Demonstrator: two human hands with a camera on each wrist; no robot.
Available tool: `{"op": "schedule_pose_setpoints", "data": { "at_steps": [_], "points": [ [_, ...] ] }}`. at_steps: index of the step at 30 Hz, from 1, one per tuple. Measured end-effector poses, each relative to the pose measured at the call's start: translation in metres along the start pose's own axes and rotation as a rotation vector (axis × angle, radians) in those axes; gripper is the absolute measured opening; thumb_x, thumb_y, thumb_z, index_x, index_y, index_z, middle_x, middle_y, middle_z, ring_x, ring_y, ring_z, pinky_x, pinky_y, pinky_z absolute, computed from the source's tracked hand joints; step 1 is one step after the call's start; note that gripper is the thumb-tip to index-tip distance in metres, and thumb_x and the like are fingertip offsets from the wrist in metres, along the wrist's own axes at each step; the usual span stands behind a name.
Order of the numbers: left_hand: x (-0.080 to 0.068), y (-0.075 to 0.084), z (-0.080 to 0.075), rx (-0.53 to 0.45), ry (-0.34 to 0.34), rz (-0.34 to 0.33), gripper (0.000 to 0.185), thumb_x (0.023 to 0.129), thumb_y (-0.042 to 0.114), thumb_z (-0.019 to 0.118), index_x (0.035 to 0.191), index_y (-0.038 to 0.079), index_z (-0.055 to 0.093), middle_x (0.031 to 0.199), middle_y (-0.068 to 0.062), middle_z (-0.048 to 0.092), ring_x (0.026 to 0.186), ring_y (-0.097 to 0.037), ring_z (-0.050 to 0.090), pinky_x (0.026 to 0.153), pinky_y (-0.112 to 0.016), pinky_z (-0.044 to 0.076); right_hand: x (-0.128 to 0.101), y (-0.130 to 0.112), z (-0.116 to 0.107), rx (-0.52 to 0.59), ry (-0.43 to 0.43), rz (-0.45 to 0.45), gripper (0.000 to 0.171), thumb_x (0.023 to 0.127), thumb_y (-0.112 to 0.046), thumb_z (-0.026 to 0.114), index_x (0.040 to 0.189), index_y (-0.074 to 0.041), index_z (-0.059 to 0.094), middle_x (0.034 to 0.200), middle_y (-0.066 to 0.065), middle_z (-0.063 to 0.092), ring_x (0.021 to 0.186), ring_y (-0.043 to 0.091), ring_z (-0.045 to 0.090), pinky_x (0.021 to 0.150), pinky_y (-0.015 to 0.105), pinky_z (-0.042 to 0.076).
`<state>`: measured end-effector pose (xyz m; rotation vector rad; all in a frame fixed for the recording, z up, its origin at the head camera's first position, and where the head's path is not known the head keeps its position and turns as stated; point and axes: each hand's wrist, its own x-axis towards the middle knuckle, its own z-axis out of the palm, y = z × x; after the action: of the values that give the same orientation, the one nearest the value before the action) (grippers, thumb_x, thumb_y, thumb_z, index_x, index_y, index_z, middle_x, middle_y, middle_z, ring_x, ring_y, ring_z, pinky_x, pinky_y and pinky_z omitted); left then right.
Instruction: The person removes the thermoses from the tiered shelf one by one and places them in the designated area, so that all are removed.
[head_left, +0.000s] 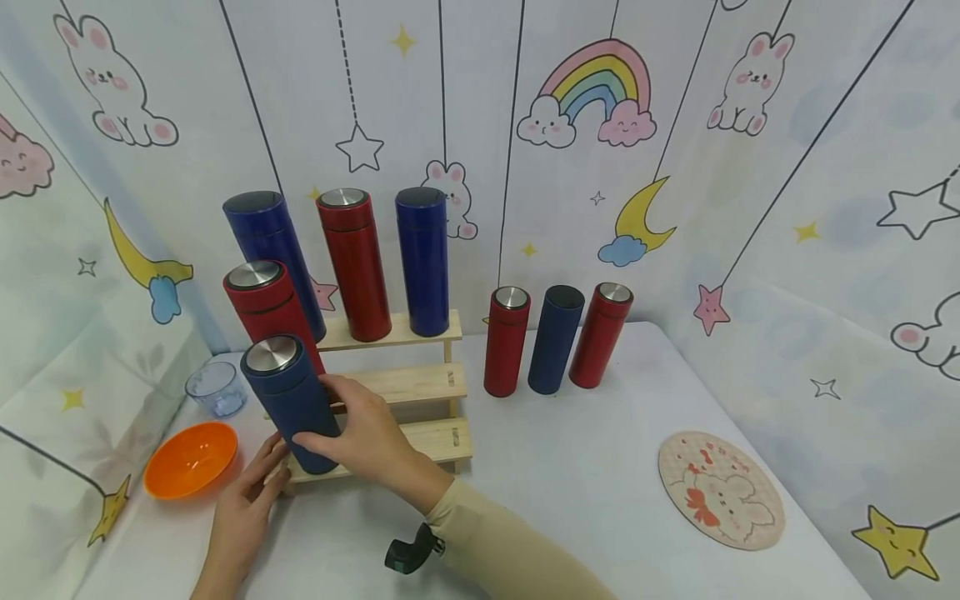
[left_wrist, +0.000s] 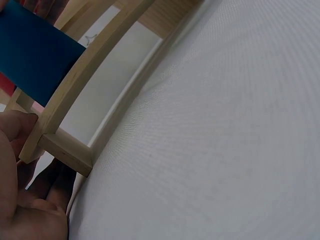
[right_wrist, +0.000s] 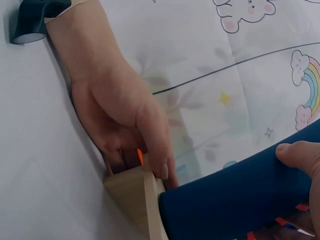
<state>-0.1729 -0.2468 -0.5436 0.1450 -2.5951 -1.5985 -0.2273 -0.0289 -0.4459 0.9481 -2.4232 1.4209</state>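
right hand (head_left: 367,433): wrapped around the blue flask (head_left: 291,400), fingers on its lower body
blue flask: upright on the bottom step of the wooden rack (head_left: 420,383), left end, steel lid up
left hand (head_left: 247,500): fingers fairly straight, pressed against the rack's left end at the bottom step, gripping nothing
red flask (head_left: 266,304): on the rack's middle step, just behind the blue one
top step: blue, red, blue flasks
orange bowl (head_left: 191,458): on the surface left of the rack
clear cup (head_left: 216,388): left of the rack, behind the bowl
round mat (head_left: 720,489): well right of the rack
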Motion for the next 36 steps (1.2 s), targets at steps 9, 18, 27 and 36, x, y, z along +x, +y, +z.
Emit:
{"op": "schedule_pose_setpoints", "data": {
  "at_steps": [9, 18, 27, 36],
  "points": [
    [-0.001, 0.003, 0.0, 0.001, -0.009, -0.01, 0.059, 0.114, 0.042, 0.056, 0.163, 0.008, 0.05, 0.174, -0.002, 0.035, 0.161, -0.032, 0.029, 0.099, -0.001, 0.033, -0.002, 0.002, 0.0, 0.022, 0.038, -0.017, 0.069, 0.093, -0.027, 0.09, 0.151, -0.012, 0.057, 0.135, -0.002, 0.07, 0.119, -0.002, 0.064, 0.096, 0.014, 0.053],
    [-0.001, 0.002, 0.0, 0.001, -0.008, 0.023, 0.057, 0.115, 0.04, 0.055, 0.162, 0.008, 0.052, 0.174, -0.004, 0.036, 0.16, -0.035, 0.031, 0.098, -0.001, 0.035, -0.006, 0.004, -0.002, 0.057, 0.058, -0.03, 0.07, 0.092, -0.026, 0.091, 0.151, -0.014, 0.057, 0.138, -0.004, 0.069, 0.122, -0.001, 0.063, 0.097, 0.013, 0.052],
    [0.0, -0.004, 0.002, -0.015, -0.005, 0.05, 0.051, 0.115, 0.034, 0.056, 0.161, 0.011, 0.054, 0.173, -0.006, 0.039, 0.16, -0.031, 0.033, 0.099, -0.002, 0.037, -0.013, 0.003, -0.014, 0.091, 0.068, -0.027, 0.069, 0.091, -0.023, 0.092, 0.151, -0.015, 0.058, 0.138, -0.005, 0.069, 0.123, 0.0, 0.063, 0.099, 0.02, 0.055],
    [0.0, -0.002, 0.001, -0.028, -0.001, 0.036, 0.052, 0.115, 0.037, 0.057, 0.162, 0.014, 0.054, 0.173, -0.005, 0.038, 0.162, -0.026, 0.029, 0.099, -0.001, 0.035, -0.016, 0.0, -0.032, 0.096, 0.094, -0.027, 0.071, 0.091, -0.024, 0.092, 0.153, -0.016, 0.057, 0.141, -0.005, 0.067, 0.125, 0.003, 0.063, 0.1, 0.024, 0.056]
  ]
}}
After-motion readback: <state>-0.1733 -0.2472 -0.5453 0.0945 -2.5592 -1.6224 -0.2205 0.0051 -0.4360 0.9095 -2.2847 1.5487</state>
